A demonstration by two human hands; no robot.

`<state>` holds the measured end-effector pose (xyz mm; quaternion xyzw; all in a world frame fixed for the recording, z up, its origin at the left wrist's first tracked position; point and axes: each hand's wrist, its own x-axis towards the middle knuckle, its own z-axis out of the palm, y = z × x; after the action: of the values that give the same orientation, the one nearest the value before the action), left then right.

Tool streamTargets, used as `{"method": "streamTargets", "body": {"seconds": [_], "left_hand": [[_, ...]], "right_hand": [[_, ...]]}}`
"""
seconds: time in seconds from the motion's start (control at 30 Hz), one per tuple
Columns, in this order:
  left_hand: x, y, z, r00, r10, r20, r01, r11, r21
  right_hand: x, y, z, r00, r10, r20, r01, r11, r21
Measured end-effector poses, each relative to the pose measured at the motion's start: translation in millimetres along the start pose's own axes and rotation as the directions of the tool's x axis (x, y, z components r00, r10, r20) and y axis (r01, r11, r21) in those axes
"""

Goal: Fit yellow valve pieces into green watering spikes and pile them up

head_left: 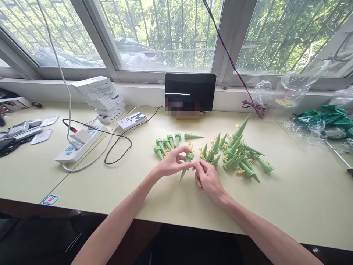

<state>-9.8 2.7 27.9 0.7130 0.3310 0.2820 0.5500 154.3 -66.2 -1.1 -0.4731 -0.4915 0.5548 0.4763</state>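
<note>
My left hand (pixel 171 162) is closed around a green plant-watering spike (pixel 189 157), a tapered cone with a ridged cap. Its tip slants down and left, and a small yellow valve shows near the cap. Close beside it, my right hand (pixel 209 179) has thumb and fingers pinched together. What lies in that pinch, if anything, is too small to make out. Several matching spikes (pixel 166 143) lie in a row behind my left hand. To the right of my hands is a loose pile of spikes (pixel 237 154) with yellow valves on them.
At the back stands a black tablet (pixel 190 92) on a wooden stand. Leftward are a power strip (pixel 79 144), a black cable (pixel 121 137), stacked white boxes (pixel 103 97) and a flat box (pixel 132 120). Clear plastic bags and green plastic (pixel 328 119) lie at the right.
</note>
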Motion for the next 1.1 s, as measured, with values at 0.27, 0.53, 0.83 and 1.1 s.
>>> {"method": "streamTargets", "body": {"seconds": [0.27, 0.53, 0.83, 1.1], "left_hand": [[-3.3, 7.4, -6.6, 0.998, 0.064, -0.028, -0.062, 0.996, 0.066], [-8.3, 11.5, -3.4, 0.965, 0.255, 0.051, -0.257, 0.902, 0.348], [-4.0, 4.0, -3.1, 0.964, 0.266, -0.022, -0.248, 0.924, 0.290], [2.8, -3.7, -12.3, 0.946, 0.123, -0.300, -0.087, 0.988, 0.129]], "right_hand": [[-0.9, 5.5, -0.5, 1.000, 0.014, -0.022, -0.012, 0.996, 0.093], [-2.6, 2.0, 0.8, 1.000, 0.030, -0.005, -0.029, 0.992, 0.121], [2.3, 5.0, 0.4, 0.999, 0.043, 0.002, -0.043, 0.991, 0.124], [5.3, 13.4, 4.2, 0.997, 0.019, 0.078, -0.021, 0.999, 0.027]]}}
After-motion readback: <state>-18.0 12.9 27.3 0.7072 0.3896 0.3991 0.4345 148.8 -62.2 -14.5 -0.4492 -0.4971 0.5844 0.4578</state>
